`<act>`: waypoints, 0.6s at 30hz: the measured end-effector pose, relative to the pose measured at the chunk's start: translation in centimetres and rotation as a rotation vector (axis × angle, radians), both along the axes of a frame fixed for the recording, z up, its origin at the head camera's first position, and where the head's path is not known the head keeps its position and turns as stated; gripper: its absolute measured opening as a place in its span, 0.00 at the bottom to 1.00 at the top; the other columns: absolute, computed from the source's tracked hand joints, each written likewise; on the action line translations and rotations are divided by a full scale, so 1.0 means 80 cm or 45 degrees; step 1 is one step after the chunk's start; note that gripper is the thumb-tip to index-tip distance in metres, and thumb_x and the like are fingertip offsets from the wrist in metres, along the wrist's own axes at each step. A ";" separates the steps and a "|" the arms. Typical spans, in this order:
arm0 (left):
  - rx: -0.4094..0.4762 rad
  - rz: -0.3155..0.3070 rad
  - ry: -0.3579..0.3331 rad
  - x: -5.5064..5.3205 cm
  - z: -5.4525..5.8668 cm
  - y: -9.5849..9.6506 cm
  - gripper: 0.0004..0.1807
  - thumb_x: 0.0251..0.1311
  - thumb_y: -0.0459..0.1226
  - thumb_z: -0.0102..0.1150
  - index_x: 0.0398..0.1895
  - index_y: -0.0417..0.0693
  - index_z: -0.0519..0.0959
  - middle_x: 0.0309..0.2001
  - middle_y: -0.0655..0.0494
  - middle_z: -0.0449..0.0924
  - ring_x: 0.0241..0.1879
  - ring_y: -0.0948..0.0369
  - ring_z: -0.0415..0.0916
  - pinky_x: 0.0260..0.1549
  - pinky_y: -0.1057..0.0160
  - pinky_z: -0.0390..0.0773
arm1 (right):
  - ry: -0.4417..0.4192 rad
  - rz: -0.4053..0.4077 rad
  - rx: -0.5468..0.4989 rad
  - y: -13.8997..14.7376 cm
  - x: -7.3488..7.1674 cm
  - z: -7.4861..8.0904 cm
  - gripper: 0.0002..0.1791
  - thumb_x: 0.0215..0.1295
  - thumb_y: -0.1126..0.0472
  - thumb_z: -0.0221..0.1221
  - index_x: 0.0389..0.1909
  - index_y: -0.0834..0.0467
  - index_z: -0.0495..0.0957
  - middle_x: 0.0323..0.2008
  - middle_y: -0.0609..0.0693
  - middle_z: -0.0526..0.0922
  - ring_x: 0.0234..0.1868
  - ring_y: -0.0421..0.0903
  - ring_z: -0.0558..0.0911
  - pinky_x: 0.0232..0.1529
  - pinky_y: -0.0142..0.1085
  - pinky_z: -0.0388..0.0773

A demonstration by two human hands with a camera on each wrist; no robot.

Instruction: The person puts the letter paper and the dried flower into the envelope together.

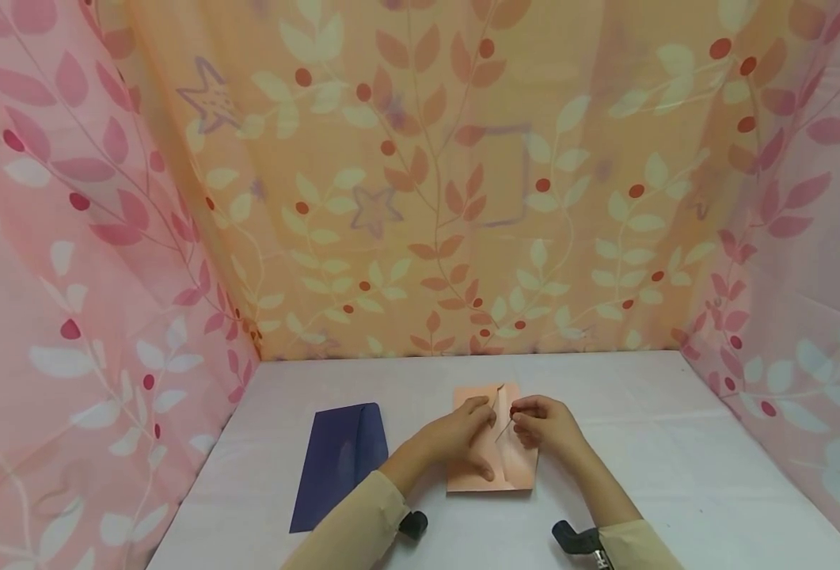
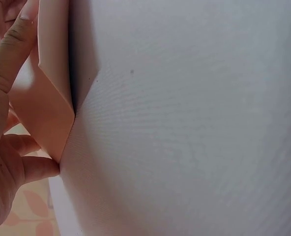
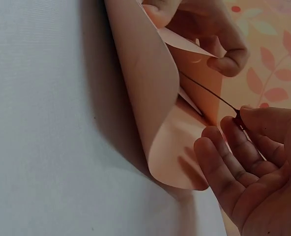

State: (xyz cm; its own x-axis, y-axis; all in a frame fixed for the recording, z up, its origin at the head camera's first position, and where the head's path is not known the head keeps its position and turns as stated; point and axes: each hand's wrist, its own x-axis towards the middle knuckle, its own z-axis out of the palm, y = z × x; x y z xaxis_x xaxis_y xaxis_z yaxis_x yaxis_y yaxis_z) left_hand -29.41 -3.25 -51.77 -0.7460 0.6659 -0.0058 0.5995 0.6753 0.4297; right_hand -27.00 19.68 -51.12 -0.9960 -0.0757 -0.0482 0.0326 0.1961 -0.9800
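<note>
A peach paper envelope point(image 1: 473, 481) lies on the table in front of me, its long flap raised and bowed. My left hand point(image 1: 455, 435) holds it from the left, thumb near the close end and fingers at the far part. In the right wrist view, those left fingers point(image 3: 229, 63) curl at the flap's edge. My right hand point(image 1: 549, 427) pinches a thin dark cord point(image 3: 209, 88) with a small dark red piece point(image 3: 238, 118) between thumb and fingertips. From there the cord runs to the envelope's opening; its other end is hidden behind the paper.
A navy blue envelope point(image 1: 330, 475) lies on the white-covered table point(image 1: 640, 443), left of the peach one and partly behind my left forearm. Floral curtains point(image 1: 420, 198) hang behind the table and at both sides. Dark wrist devices point(image 1: 575, 538) sit at my sleeves.
</note>
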 end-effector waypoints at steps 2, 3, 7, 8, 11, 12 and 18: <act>-0.010 -0.002 0.014 0.000 0.000 -0.001 0.47 0.37 0.68 0.75 0.60 0.65 0.67 0.80 0.56 0.53 0.69 0.56 0.69 0.62 0.56 0.76 | 0.000 0.004 0.000 -0.003 -0.002 -0.001 0.16 0.68 0.66 0.65 0.53 0.70 0.78 0.40 0.62 0.87 0.36 0.52 0.86 0.35 0.43 0.86; -0.012 -0.005 0.021 0.000 0.000 -0.001 0.48 0.37 0.68 0.75 0.62 0.64 0.67 0.80 0.56 0.53 0.69 0.56 0.69 0.62 0.56 0.76 | 0.001 0.008 0.002 -0.005 -0.002 -0.002 0.16 0.68 0.67 0.65 0.53 0.70 0.78 0.40 0.62 0.87 0.37 0.52 0.87 0.35 0.43 0.86; -0.011 -0.016 0.049 -0.001 0.001 -0.002 0.48 0.38 0.68 0.74 0.63 0.63 0.67 0.80 0.56 0.53 0.69 0.55 0.70 0.62 0.55 0.76 | 0.024 0.040 0.011 -0.011 -0.005 -0.002 0.15 0.69 0.68 0.64 0.53 0.71 0.78 0.42 0.64 0.87 0.38 0.52 0.88 0.35 0.43 0.87; -0.009 -0.019 0.053 -0.001 0.001 -0.002 0.48 0.38 0.68 0.74 0.63 0.63 0.67 0.80 0.55 0.53 0.69 0.55 0.70 0.62 0.55 0.76 | 0.026 0.046 0.016 -0.012 -0.006 -0.003 0.15 0.69 0.68 0.64 0.53 0.71 0.78 0.42 0.64 0.87 0.38 0.51 0.88 0.35 0.43 0.87; 0.002 -0.028 0.057 -0.001 0.001 -0.003 0.45 0.39 0.68 0.75 0.60 0.64 0.67 0.79 0.54 0.53 0.69 0.53 0.70 0.61 0.55 0.77 | 0.033 0.063 0.034 -0.015 -0.009 -0.006 0.15 0.69 0.68 0.63 0.53 0.71 0.78 0.43 0.64 0.88 0.39 0.50 0.88 0.36 0.44 0.87; 0.003 -0.031 0.059 -0.001 0.001 -0.003 0.45 0.39 0.68 0.74 0.59 0.65 0.67 0.79 0.54 0.53 0.69 0.53 0.70 0.61 0.55 0.77 | 0.030 0.063 0.038 -0.017 -0.009 -0.008 0.15 0.69 0.68 0.63 0.52 0.70 0.78 0.42 0.63 0.88 0.39 0.50 0.88 0.36 0.45 0.87; -0.009 -0.036 0.067 0.000 0.001 -0.003 0.47 0.41 0.69 0.73 0.63 0.63 0.67 0.80 0.54 0.53 0.70 0.52 0.68 0.63 0.54 0.76 | 0.052 0.108 0.025 -0.024 -0.012 -0.013 0.14 0.70 0.69 0.63 0.52 0.70 0.78 0.43 0.62 0.88 0.40 0.54 0.88 0.38 0.48 0.87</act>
